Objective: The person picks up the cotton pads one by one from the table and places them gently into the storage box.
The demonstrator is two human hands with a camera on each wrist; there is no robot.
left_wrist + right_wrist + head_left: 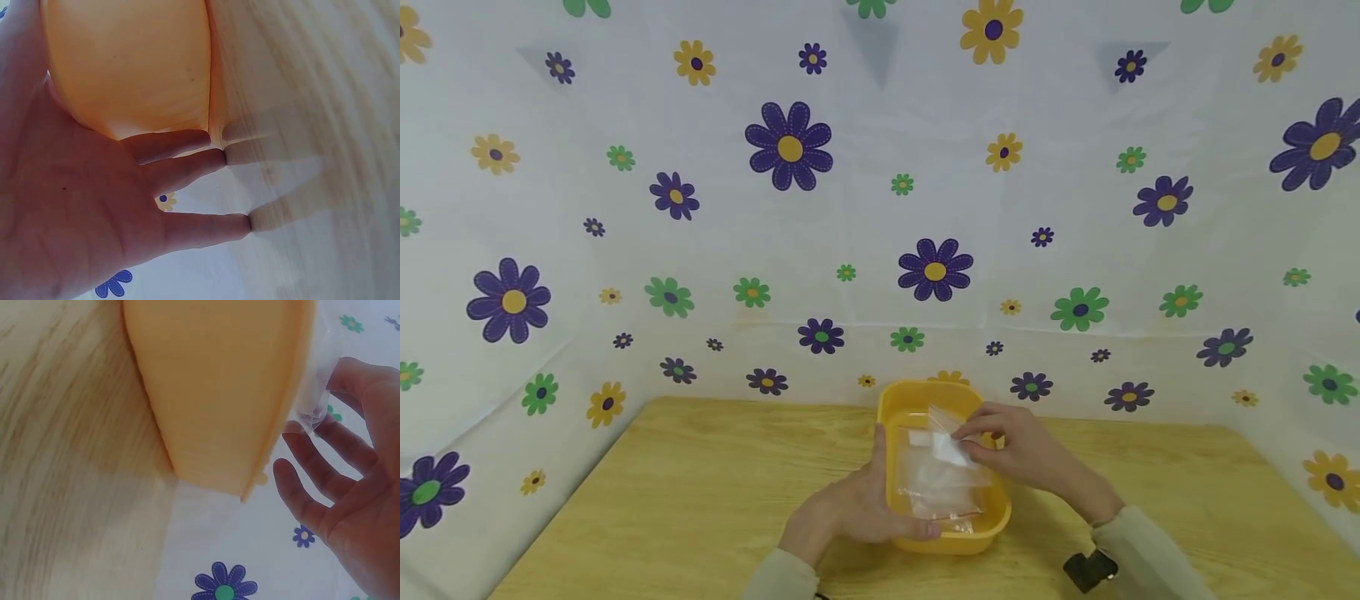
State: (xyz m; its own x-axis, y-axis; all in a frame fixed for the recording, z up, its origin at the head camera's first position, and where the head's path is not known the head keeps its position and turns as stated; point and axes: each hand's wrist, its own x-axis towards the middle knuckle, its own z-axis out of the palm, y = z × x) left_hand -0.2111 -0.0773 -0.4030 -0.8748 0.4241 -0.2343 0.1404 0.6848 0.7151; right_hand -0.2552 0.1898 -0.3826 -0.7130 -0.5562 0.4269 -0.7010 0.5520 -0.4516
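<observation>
A yellow plastic basin [951, 543] stands on the table with several clear plastic bags [932, 487] lying inside. My right hand [1026, 446] is over the basin's right side and pinches one clear plastic bag [950, 450] with a white patch on it. In the right wrist view, part of that bag [317, 369] shows between thumb and fingers above the rim. My left hand [853, 504] rests against the basin's near left corner, thumb along the front. Its fingers [203, 230] extend straight beside the outer wall, tips at the table, in the left wrist view.
The wooden table [700, 500] spreads to both sides of the basin. A white cloth [850, 233] printed with flowers hangs behind and at the sides. A black strap [1090, 571] is at the right sleeve.
</observation>
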